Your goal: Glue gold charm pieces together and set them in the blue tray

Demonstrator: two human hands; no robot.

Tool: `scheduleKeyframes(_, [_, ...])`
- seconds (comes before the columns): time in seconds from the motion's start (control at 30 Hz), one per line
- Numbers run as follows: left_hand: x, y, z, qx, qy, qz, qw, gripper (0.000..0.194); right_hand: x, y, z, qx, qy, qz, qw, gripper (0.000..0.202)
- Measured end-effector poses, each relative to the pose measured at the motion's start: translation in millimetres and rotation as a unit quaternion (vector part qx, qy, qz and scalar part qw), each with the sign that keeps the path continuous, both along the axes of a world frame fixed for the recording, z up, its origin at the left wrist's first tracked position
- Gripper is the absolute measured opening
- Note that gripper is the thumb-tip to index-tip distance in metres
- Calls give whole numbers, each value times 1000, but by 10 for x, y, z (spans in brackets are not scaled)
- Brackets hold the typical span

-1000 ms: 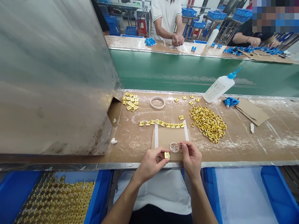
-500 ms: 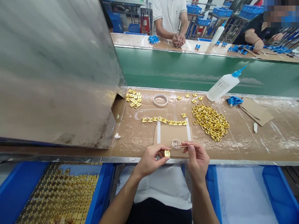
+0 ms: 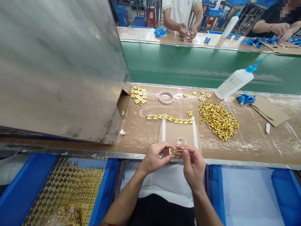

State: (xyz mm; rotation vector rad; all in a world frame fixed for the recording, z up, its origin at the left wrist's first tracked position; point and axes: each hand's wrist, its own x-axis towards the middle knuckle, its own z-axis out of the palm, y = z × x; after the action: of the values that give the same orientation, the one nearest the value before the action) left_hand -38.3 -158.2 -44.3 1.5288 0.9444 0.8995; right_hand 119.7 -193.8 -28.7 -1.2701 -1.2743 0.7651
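Now the thin stick has left the clear cup and its tip is at the small gold piece, pinched in the left hand. The right hand grips the stick narrowly; the cup lies just beyond the piece, toward one o'clock.

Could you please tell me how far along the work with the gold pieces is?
Apparently partway: a row of gold squares is laid out, though whether they are finished I cannot tell. The left hand holds one gold piece, with the thin stick in the right hand at it. The heap of loose rings probably remains.
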Motion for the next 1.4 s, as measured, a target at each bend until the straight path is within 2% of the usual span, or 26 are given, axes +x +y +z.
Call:
scheduleKeyframes(0.57, [0,11,17,10,-2,-2,1000,20,1,-9,-75,19,-62,-6,998,18])
scheduleKeyframes(0.73, [-1,13,30,9,2,-3,1000,19,4,-5,-99,53,-99,4,994,16])
scheduleKeyframes(1.07, [-2,12,19,24,0,-1,1000,16,-2,14,2,81,-128,7,988,16])
scheduleKeyframes(1.4, [-17,24,11,65,11,9,998,14,-12,11,-30,81,-134,-8,988,15])
